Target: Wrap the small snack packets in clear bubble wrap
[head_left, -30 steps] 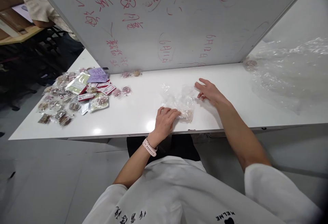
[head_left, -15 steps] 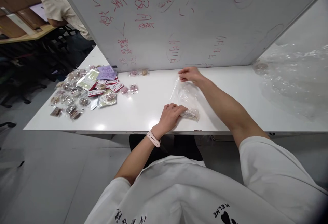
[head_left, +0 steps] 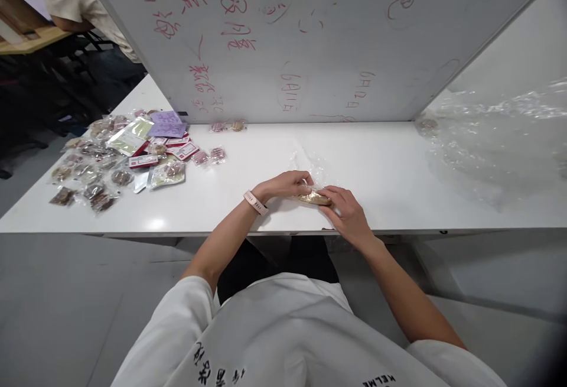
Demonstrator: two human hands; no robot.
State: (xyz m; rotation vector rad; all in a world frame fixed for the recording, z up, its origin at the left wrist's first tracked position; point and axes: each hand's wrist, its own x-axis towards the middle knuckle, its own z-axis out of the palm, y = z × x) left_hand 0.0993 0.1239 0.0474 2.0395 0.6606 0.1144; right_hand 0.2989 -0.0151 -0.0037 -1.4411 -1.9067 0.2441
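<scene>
Near the front edge of the white table, a clear plastic bag lies with a flat, shiny, gold-brown packet at its near end. My left hand is closed on the left side of this packet, fingers bent over its top. On the right side, my right hand grips the packet between thumb and fingers. What exactly is inside the plastic cannot be made out. The loose end of the bag stretches away from me over the tabletop.
To the left lies a pile of small wrapped packets, with a purple sachet on top. A whiteboard with red writing stands along the back. Clear plastic sheeting covers the right side. A person sits at far left.
My right hand has let go of the bag's far end and come down to the packet. My left hand has shifted slightly. The packet has turned, and the view has swung right.
</scene>
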